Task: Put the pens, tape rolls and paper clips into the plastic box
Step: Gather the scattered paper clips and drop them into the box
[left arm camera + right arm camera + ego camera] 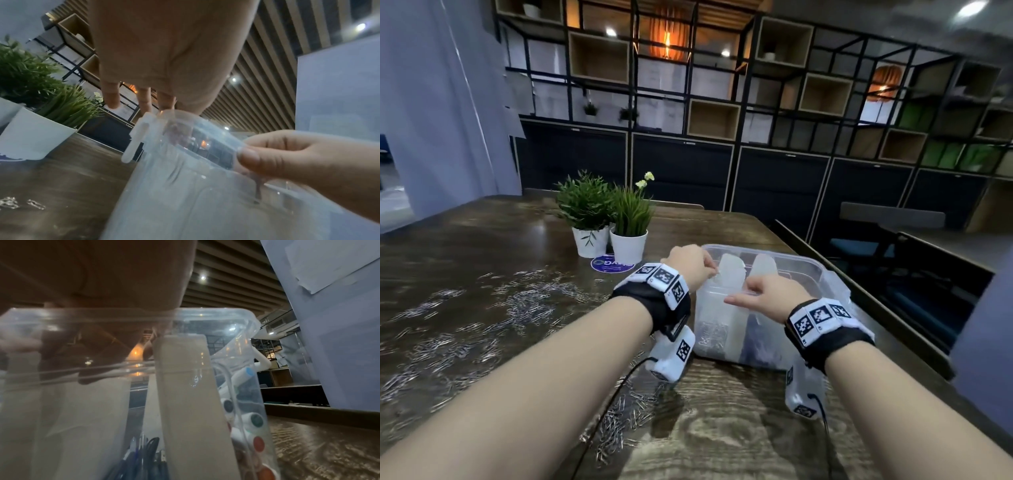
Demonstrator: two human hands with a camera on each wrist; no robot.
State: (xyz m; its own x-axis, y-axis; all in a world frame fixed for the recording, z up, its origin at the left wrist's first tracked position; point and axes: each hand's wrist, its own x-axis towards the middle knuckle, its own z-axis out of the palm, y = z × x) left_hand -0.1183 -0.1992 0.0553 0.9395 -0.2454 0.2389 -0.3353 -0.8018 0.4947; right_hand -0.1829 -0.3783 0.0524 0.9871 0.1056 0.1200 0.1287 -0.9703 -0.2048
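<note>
The clear plastic box (808,263) stands on the wooden table, divided by white partitions (729,274). Paper clips (712,334) lie in its left compartment. Dark pens (144,451) and white markers with coloured caps (255,418) fill other compartments. My left hand (710,270) is at the box's left rim, thumb and a finger either side of it (164,113). On the near rim, my right hand (743,296) pinches the edge under its thumb (248,155). Many loose paper clips (524,308) are scattered over the table to the left, and more (626,414) lie under my left forearm.
Two potted plants in white pots (628,245) stand behind the box to the left, next to a round purple sticker (611,263). The table's right edge (859,298) runs close beside the box. Cables hang from both wrist cameras.
</note>
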